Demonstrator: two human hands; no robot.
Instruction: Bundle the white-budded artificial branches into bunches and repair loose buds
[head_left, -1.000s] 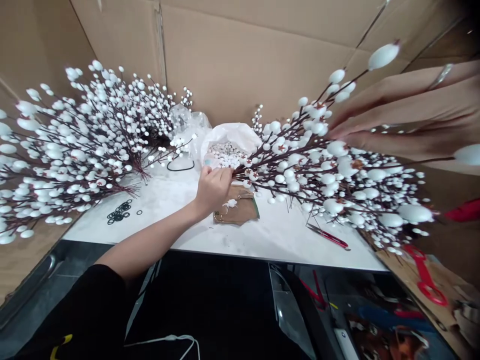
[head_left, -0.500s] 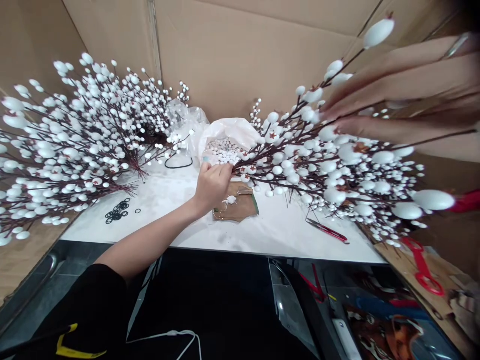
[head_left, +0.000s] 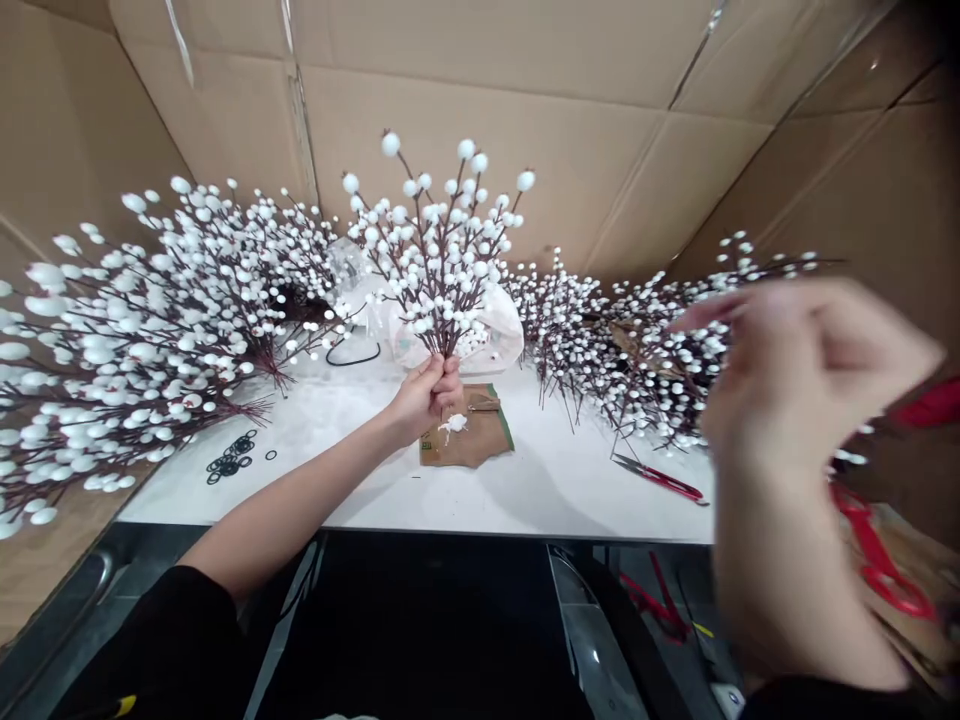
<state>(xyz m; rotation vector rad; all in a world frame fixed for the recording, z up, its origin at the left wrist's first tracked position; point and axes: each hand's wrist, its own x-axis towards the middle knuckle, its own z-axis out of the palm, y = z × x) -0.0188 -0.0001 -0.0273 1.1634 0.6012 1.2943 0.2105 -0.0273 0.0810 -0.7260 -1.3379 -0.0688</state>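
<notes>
My left hand (head_left: 427, 398) is closed round the lower stems of a bunch of white berry branches (head_left: 444, 265), which stands upright and fans out above the fist. My right hand (head_left: 799, 365) is raised at the right, smeared by motion, its fingers bent. Whether anything lies between its fingertips does not show. Behind it lies a pile of loose berry branches (head_left: 637, 345). Below the bunch, a brown paper piece (head_left: 480, 445) with a small white clump (head_left: 454, 427) lies on the white table (head_left: 360, 490).
Large berry bundles (head_left: 142, 320) fill the left side. Several small black rings (head_left: 231, 460) lie near the front left. A white plastic bag (head_left: 502, 325) stands behind the bunch. Red-handled snips (head_left: 660, 480) lie at the right, red scissors (head_left: 881, 560) farther right. Cardboard walls (head_left: 480, 110) rise behind.
The bunch in my left hand has swung from leaning right to upright. My right hand has come away from the branch tips and dropped lower. The view has shifted slightly.
</notes>
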